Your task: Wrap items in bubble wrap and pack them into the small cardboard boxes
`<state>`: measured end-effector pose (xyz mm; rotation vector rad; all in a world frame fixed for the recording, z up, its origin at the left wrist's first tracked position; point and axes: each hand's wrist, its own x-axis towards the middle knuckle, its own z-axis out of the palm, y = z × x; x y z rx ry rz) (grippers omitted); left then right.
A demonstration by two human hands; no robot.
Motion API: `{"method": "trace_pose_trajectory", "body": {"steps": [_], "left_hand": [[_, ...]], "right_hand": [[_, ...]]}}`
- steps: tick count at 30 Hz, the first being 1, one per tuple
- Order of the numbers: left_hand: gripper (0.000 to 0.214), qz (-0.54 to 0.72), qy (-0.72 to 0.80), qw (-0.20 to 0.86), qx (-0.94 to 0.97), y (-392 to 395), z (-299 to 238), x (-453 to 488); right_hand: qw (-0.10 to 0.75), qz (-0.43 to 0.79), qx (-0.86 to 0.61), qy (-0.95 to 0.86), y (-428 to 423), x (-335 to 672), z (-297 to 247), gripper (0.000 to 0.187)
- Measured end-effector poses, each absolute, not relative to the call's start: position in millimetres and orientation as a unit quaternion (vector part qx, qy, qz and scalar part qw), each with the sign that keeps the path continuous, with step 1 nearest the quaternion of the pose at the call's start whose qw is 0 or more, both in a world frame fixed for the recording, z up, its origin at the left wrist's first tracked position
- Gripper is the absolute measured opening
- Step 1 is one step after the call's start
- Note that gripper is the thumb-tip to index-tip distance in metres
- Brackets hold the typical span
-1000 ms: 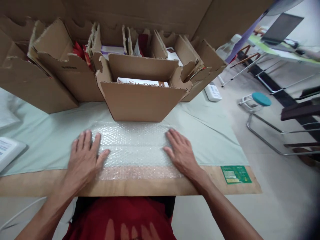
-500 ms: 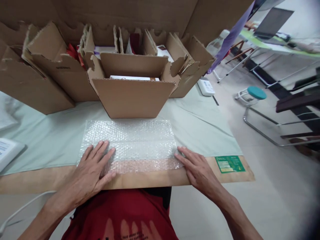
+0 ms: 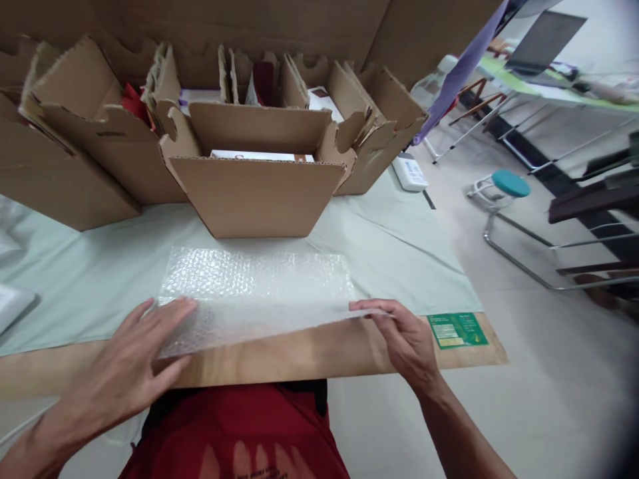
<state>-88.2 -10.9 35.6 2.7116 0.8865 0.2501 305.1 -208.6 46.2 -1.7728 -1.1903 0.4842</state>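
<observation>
A clear sheet of bubble wrap (image 3: 259, 276) lies near the front edge of the table, its near strip lifted at the right corner. That corner is pinched between the thumb and fingers of my right hand (image 3: 404, 336). At the sheet's left end rests my left hand (image 3: 134, 346), open, with the thumb apart from the fingers. Whether the left fingertips press the wrap down or just touch it, I cannot tell.
Behind the wrap stands a cardboard bin (image 3: 259, 199) with a white box (image 3: 259, 156) inside, in front of several more cardboard bins. A green label (image 3: 459, 330) sits on the wooden edge at right. White devices (image 3: 410, 173) lie on the cloth (image 3: 399, 253) at both sides.
My right hand has gone from lying flat to gripping the near right corner, which has risen off the table. My left hand has shifted left along the wrap.
</observation>
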Motion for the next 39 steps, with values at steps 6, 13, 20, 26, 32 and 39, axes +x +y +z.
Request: {"method": "trace_pose_trajectory", "body": {"steps": [6, 13, 20, 26, 32, 39], "left_hand": [[0.028, 0.171, 0.571, 0.307, 0.742, -7.1, 42.0, -74.0], [0.034, 0.197, 0.666, 0.305, 0.652, 13.6, 49.9, -32.4], [0.04, 0.082, 0.671, 0.189, 0.712, 21.8, 48.2, -14.6], [0.068, 0.028, 0.656, 0.104, 0.747, 25.5, 47.6, -25.6], [0.043, -0.04, 0.676, 0.167, 0.717, 34.8, 49.5, -36.3], [0.04, 0.03, 0.589, 0.038, 0.806, 33.3, 57.1, -44.4]], "right_hand": [[0.539, 0.251, -0.733, -0.33, -185.6, 309.1, 40.1, 0.029], [0.536, 0.302, -0.732, -0.294, -176.5, 320.1, 32.5, 0.038], [0.339, 0.129, -0.83, -0.424, -165.3, 321.6, 25.6, 0.041], [0.235, 0.035, -0.831, -0.504, -161.7, 334.1, 22.2, 0.047], [0.178, 0.059, -0.804, -0.565, -126.3, 354.7, 30.0, 0.055], [0.204, 0.258, -0.744, -0.581, -132.1, 333.6, 63.2, 0.018]]}}
